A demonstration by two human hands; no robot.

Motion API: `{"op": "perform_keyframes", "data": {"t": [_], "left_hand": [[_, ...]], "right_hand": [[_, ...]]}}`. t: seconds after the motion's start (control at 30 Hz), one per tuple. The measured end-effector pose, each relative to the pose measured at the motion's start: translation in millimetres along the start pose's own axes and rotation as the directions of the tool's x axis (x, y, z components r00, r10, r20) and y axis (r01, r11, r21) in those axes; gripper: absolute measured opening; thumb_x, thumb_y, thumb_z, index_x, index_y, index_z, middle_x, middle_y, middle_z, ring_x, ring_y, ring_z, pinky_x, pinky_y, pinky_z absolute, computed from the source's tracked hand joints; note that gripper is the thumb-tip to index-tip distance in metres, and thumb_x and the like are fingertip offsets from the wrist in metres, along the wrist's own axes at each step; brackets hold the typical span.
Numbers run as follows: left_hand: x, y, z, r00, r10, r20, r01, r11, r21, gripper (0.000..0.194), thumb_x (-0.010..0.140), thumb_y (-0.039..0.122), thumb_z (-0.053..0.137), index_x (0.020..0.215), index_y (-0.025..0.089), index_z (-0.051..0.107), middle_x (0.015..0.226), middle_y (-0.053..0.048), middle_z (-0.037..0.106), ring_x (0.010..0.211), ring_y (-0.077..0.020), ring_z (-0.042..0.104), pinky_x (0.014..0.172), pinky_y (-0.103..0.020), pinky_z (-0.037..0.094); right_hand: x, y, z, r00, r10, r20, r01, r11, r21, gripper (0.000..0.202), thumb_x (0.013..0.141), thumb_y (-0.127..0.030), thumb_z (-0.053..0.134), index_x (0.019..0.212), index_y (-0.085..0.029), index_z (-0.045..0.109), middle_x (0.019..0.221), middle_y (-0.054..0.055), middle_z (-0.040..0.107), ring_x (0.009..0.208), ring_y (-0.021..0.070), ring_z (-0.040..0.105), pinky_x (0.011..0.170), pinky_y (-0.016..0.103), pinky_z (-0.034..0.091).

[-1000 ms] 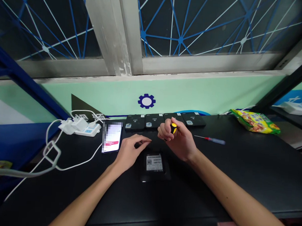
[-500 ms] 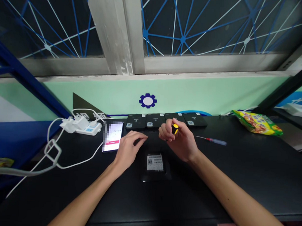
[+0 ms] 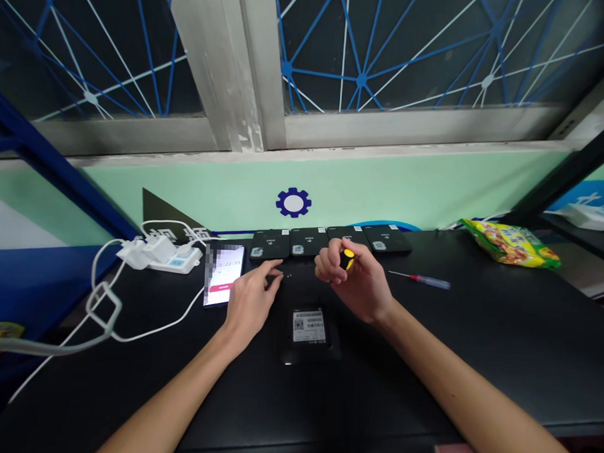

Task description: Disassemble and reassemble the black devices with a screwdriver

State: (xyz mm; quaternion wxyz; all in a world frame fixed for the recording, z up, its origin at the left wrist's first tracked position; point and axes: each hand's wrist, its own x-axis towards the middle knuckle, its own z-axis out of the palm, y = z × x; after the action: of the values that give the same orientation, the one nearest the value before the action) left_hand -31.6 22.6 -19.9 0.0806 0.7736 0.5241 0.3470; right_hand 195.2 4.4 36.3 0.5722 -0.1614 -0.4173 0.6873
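My right hand (image 3: 352, 275) is wrapped round a yellow and black screwdriver handle (image 3: 347, 258), above the black table. Left of it, my left hand (image 3: 251, 298) rests near the table top with thumb and index finger apart, beside a few tiny pale pieces (image 3: 288, 276). Nothing shows between its fingers. Below and between the hands lies a black device (image 3: 309, 354) with a white printed label (image 3: 308, 326) facing up. The screwdriver's tip is hidden.
Several flat black boxes (image 3: 308, 243) line the wall. A lit phone (image 3: 226, 273) lies left, near a white power strip (image 3: 173, 257) with cables. To the right are a red and blue screwdriver (image 3: 430, 282) and a yellow-green snack bag (image 3: 514, 246).
My left thumb and index finger have spread apart, and the tiny pieces beside them now show. My right hand keeps the yellow and black screwdriver. The view has shifted slightly.
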Motion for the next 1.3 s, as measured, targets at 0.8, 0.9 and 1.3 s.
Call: {"op": "perform_keyframes", "data": {"t": [0.8, 0.9, 1.3], "left_hand": [[-2.7, 7.0, 12.4, 0.999, -0.035, 0.012, 0.033, 0.994, 0.104, 0.041, 0.096, 0.011, 0.074, 0.133, 0.028, 0.069, 0.107, 0.001, 0.085, 0.084, -0.0246, 0.081, 0.077, -0.036, 0.063], [-2.3, 8.8, 8.5, 0.998, -0.068, 0.016, 0.066, 0.995, 0.073, 0.043, 0.094, 0.011, 0.078, 0.133, 0.027, 0.069, 0.106, 0.001, 0.085, 0.084, -0.024, 0.081, 0.078, -0.036, 0.063], [-5.4, 25.4, -1.3, 0.981, 0.169, 0.097, -0.151, 0.974, -0.169, 0.017, 0.103, 0.025, 0.066, 0.113, 0.025, 0.079, 0.09, -0.001, 0.074, 0.072, -0.0154, 0.064, 0.067, -0.03, 0.053]], "right_hand": [[-0.9, 1.8, -0.6, 1.0, 0.014, 0.016, -0.014, 1.0, 0.003, 0.04, 0.102, -0.042, 0.054, 0.068, -0.022, 0.059, 0.061, -0.002, 0.032, 0.061, 0.0176, 0.027, 0.063, 0.033, 0.03], [-0.8, 1.5, -0.6, 1.0, 0.012, 0.019, -0.012, 1.0, 0.011, 0.04, 0.102, -0.041, 0.053, 0.067, -0.022, 0.059, 0.061, -0.002, 0.032, 0.062, 0.0178, 0.027, 0.063, 0.033, 0.029], [-0.7, -2.8, -2.6, 1.0, 0.013, -0.009, -0.013, 0.999, 0.036, 0.04, 0.099, -0.046, 0.053, 0.068, -0.023, 0.061, 0.064, -0.001, 0.029, 0.063, 0.0187, 0.028, 0.063, 0.033, 0.033]]}}
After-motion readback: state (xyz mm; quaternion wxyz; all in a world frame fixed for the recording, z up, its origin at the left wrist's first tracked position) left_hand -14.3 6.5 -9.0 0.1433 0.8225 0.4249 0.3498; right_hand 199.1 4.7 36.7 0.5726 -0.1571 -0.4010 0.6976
